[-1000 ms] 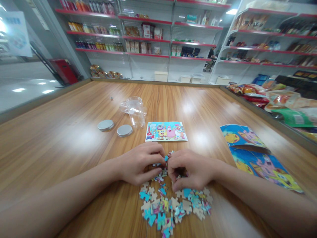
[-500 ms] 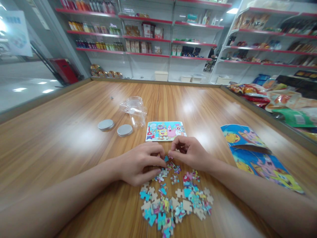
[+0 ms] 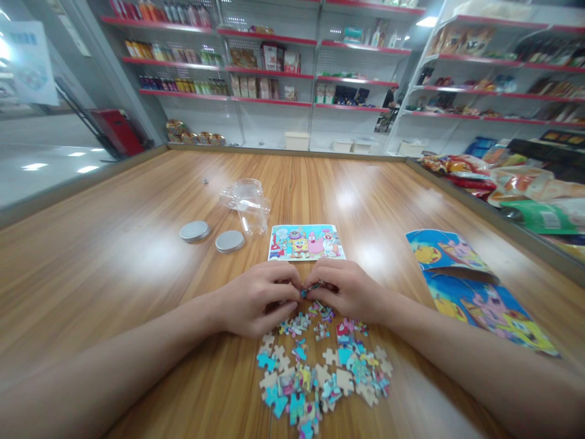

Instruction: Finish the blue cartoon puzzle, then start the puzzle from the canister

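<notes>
My left hand (image 3: 262,299) and my right hand (image 3: 345,288) meet fingertip to fingertip over the table, just below a cartoon picture card (image 3: 307,242). Between them they pinch small jigsaw puzzle pieces (image 3: 304,294), partly blue; the fingers hide most of these. Right under the hands lie several joined or touching pieces (image 3: 297,324) and a single loose piece (image 3: 322,330). Closer to me spreads a heap of loose puzzle pieces (image 3: 301,378), some picture side up in blue, yellow and pink, others showing plain tan backs.
Left of the card lie two clear plastic jars (image 3: 251,207) and two silver lids (image 3: 230,242). A blue cartoon-printed paper sleeve (image 3: 484,292) rests at the right. Snack bags (image 3: 525,183) are piled beyond the table's right edge, and stocked shelves (image 3: 269,70) stand behind.
My right hand has lowered and come in against the left fingertips, now pinching around the blue-edged pieces. The left hand stays nearly in place.
</notes>
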Available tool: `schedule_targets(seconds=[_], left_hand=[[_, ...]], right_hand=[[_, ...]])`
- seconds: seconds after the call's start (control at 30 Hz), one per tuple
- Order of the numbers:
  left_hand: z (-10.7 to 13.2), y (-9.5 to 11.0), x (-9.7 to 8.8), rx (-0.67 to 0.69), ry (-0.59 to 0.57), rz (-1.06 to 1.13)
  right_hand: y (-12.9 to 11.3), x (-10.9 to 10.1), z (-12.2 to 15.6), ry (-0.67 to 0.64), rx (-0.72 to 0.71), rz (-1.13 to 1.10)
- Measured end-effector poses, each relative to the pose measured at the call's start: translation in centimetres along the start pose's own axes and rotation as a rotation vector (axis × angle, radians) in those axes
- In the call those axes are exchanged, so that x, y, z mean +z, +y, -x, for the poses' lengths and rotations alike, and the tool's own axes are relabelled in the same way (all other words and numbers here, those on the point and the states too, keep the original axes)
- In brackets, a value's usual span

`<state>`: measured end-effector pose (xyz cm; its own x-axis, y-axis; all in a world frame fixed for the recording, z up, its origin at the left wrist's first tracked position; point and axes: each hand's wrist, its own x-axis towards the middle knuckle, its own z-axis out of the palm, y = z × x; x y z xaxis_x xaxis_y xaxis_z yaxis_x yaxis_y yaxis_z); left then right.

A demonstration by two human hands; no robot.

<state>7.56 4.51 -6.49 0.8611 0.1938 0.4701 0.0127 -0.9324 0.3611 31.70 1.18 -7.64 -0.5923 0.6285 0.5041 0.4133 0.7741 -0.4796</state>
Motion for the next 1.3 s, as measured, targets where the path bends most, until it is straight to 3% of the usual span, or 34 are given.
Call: schedule_targets(seconds=[0.3,0.73,1.13,1.3], left_hand=[[-0.18,-0.20,0.13,-0.006,-0.003,-0.025],[-0.37,-0.15,-0.02,0.005,-0.025,-0.019],[-0.34,-0.08,-0.04,0.001,-0.022,-0.016],[-0.42,-0.04,-0.02,0.003,-0.012,-0.026]], right_hand=[[-0.13,-0.27,-0.20,0.145,0.124,-0.011],[0.06,-0.10,0.13,0.071,0.079,-0.014],[0.01,-0.28,0.06,0.121,0.126,0.033],[-0.71,-0.76,-0.26,0.044,0.019,0.031]])
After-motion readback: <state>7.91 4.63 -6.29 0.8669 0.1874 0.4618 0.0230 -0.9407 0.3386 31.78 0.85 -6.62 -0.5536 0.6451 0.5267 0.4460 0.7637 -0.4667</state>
